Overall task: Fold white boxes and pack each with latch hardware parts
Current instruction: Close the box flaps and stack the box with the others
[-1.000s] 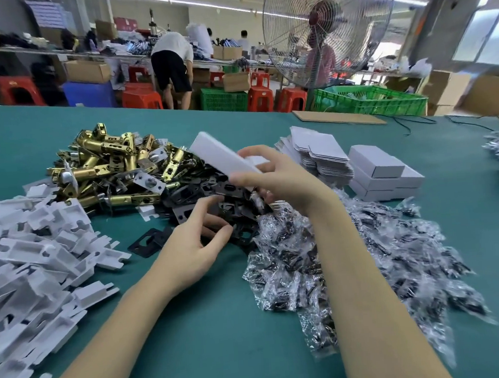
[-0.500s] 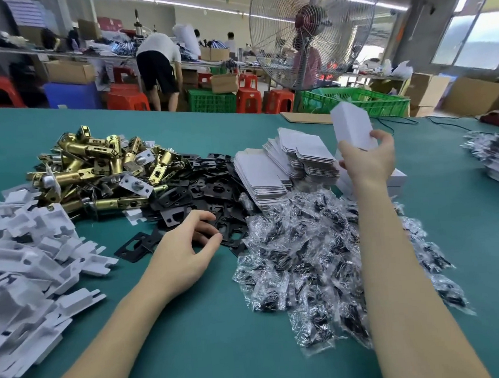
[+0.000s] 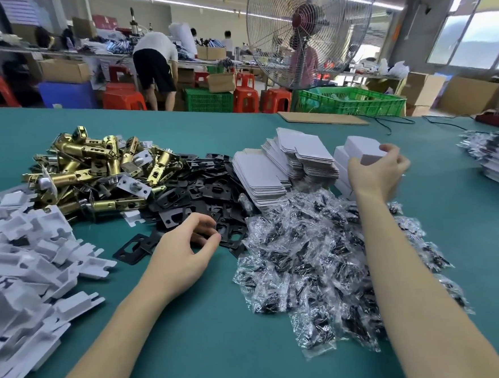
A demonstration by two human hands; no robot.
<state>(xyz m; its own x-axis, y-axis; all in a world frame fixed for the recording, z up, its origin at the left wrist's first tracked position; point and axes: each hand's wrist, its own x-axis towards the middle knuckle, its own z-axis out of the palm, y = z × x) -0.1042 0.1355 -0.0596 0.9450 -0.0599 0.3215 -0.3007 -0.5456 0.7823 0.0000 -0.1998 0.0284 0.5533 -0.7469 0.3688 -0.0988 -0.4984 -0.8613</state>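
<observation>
So the folded white box (image 3: 363,150) sits at the far right of the parts, on top of a few other finished boxes (image 3: 340,164), and the right hand (image 3: 377,174) has its grip wrapped round the near end, fingers curled over it. Just left of that are the fanned stacks of flat box blanks (image 3: 285,165). The left hand (image 3: 184,252) rests at the edge of the black strike plates (image 3: 201,189), fingers loosely curled; can't tell if it's actually pinching one. Brass latches (image 3: 99,169) are piled behind, bagged screws (image 3: 313,276) between the arms, white plastic inserts (image 3: 26,263) far left, all on the green bench (image 3: 195,355).
</observation>
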